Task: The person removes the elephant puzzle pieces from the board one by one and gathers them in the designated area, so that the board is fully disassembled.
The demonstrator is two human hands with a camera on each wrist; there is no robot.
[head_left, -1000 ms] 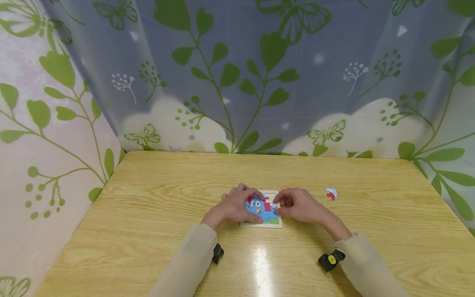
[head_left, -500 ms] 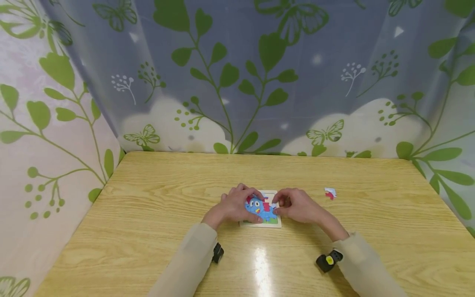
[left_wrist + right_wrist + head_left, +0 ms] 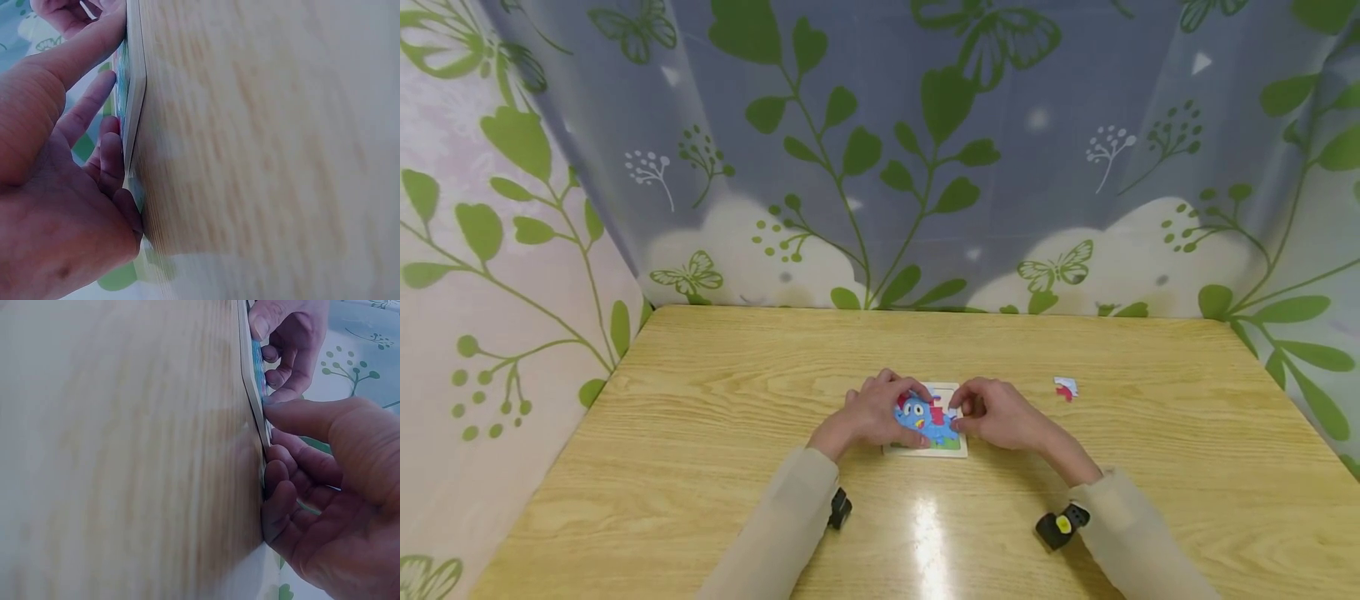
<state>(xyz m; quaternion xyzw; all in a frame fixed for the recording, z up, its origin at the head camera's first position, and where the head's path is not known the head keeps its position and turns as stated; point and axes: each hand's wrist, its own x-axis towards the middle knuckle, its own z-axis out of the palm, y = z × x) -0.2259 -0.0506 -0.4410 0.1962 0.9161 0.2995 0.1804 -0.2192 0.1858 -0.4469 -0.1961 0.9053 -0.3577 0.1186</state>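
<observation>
A small jigsaw puzzle board [image 3: 951,454] with a pale frame lies flat on the table, showing a blue cartoon animal [image 3: 942,432] with big eyes. My left hand [image 3: 880,414] rests over its left side, thumb low and fingers high, touching the surface. At the right side, my right hand [image 3: 1003,415] pinches a light puzzle piece [image 3: 954,413] between thumb and index finger, mostly hidden by the fingertips. A pale bare patch shows in the picture's upper right. Seen edge-on in the left wrist view, the board [image 3: 136,81] lies under my left thumb.
One loose puzzle piece [image 3: 1065,387], white and red, lies on the wooden table [image 3: 700,392] to the right of my right hand. A patterned curtain [image 3: 880,167] hangs behind the table's far edge. Each wrist wears a black camera.
The view shifts slightly. Both hands stay in nearly the same place on the puzzle, with only tiny movement of the right fingers.
</observation>
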